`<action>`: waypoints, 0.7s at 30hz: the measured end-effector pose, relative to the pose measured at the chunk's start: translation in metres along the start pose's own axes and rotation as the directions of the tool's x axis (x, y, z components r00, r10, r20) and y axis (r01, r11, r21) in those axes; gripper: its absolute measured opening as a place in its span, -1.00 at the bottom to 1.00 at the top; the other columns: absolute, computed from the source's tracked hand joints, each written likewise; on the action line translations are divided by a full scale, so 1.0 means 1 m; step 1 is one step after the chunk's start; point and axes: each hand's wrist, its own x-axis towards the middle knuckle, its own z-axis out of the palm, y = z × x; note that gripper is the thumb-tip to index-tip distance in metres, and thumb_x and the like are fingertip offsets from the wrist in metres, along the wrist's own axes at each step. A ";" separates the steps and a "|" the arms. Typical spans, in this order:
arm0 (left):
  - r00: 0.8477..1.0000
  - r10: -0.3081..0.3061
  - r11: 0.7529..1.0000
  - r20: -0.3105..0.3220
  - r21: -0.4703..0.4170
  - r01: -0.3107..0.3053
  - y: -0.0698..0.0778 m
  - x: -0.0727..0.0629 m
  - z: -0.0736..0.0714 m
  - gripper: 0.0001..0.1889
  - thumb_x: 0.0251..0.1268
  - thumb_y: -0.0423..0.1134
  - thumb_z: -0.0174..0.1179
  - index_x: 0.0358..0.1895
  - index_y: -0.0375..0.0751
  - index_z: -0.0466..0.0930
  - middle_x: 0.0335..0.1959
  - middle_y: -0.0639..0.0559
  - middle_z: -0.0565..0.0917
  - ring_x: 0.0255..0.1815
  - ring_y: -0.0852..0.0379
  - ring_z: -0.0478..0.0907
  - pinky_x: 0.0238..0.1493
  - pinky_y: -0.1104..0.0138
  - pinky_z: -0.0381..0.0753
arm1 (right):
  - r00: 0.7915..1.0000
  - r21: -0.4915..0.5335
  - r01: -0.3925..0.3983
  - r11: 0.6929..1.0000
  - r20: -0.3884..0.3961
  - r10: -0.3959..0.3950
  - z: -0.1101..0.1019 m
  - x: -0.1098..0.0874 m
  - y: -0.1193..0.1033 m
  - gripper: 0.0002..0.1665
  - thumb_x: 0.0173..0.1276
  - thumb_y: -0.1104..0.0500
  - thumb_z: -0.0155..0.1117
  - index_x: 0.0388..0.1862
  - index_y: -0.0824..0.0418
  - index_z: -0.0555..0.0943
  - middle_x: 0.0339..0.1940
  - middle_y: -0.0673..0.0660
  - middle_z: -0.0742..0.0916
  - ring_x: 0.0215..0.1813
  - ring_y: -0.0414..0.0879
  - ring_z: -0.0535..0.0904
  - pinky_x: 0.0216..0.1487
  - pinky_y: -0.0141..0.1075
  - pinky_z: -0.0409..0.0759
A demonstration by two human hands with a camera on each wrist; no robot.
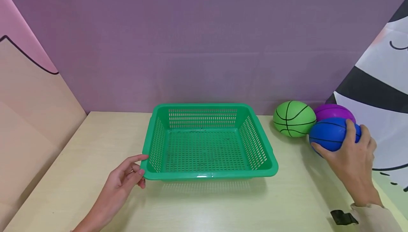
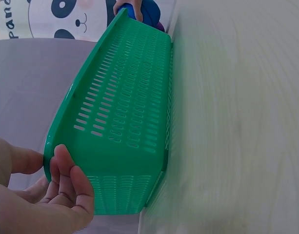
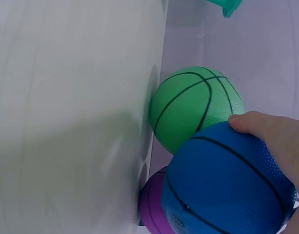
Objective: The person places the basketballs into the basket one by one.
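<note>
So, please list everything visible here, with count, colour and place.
table: 1, pale, underneath
basket: 1, green, centre
green ball: 1, green, right of basket
purple ball: 1, purple, right rear
blue ball: 1, blue, before purple ball
backdrop: 1, purple, rear
left panel: 1, pink and beige, left
right panel: 1, mostly black and white, right
small piece: 1, black, lower right
sleeve: 1, beige, right wrist
left hand: 1, bare, gripping basket rim
right hand: 1, bare, gripping blue ball

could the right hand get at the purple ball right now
Probably not yet: the right hand holds the blue ball, which partly covers the purple ball in the head view.
</note>
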 end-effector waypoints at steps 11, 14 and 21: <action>1.000 0.011 1.000 -0.001 0.002 -0.011 -0.001 0.000 -0.001 -0.63 0.56 -0.22 0.06 0.35 -0.07 0.41 -0.31 -0.12 0.55 -0.33 -0.02 0.62 -0.05 0.37 0.56 | 1.000 0.017 0.004 1.000 -0.020 -0.004 -0.011 -0.002 -0.011 0.36 0.00 -0.11 0.61 0.62 0.15 -0.02 0.53 0.49 0.07 0.44 0.58 -0.01 0.10 0.61 0.18; 1.000 0.012 1.000 0.000 0.002 -0.012 -0.001 0.000 -0.001 -0.63 0.56 -0.23 0.05 0.34 -0.08 0.41 -0.31 -0.12 0.54 -0.33 0.00 0.62 -0.06 0.37 0.55 | 0.999 0.024 0.013 1.000 -0.030 -0.012 -0.013 -0.002 -0.014 0.36 0.00 -0.09 0.62 0.62 0.15 -0.01 0.53 0.48 0.07 0.44 0.58 0.00 0.09 0.60 0.20; 1.000 0.008 1.000 0.000 0.001 -0.008 0.000 0.000 0.000 -0.63 0.56 -0.23 0.06 0.35 -0.10 0.41 -0.31 -0.13 0.54 -0.33 -0.01 0.62 -0.07 0.38 0.56 | 0.997 0.048 0.035 0.998 -0.077 -0.031 -0.018 -0.003 -0.021 0.35 -0.03 -0.06 0.63 0.61 0.13 0.02 0.55 0.43 0.09 0.45 0.56 0.02 0.17 0.57 0.17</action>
